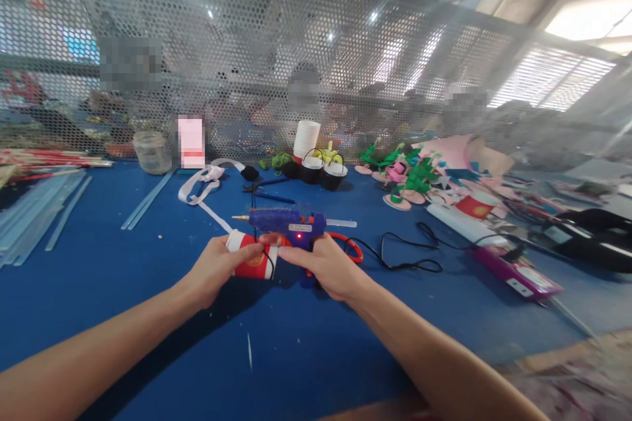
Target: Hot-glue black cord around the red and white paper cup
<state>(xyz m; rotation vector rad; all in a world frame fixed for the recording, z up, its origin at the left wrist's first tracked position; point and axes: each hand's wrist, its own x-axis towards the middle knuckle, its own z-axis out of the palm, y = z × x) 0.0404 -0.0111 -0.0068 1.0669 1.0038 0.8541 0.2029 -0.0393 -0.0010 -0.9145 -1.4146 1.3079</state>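
Clear glue sticks [29,210] lie at the left edge of the blue desk [123,289]. A glass jar [153,151] stands in the upper left; I cannot tell its contents. At centre, the left hand [220,270] has its grip closed round a red-and-white paper cup [251,264], held on its side just above the desk. A thin black strand crosses the cup, so some work on it looks done. Whether glue is laid cannot be seen. The right hand [328,270] is wrapped tight on a blue glue gun [286,222], its red lamp lit and nozzle pointing left over the cup. Behind stand stacked white cups [307,138] and two black pots [323,173], insides unclear. Green paper flowers [409,174] lie at right.
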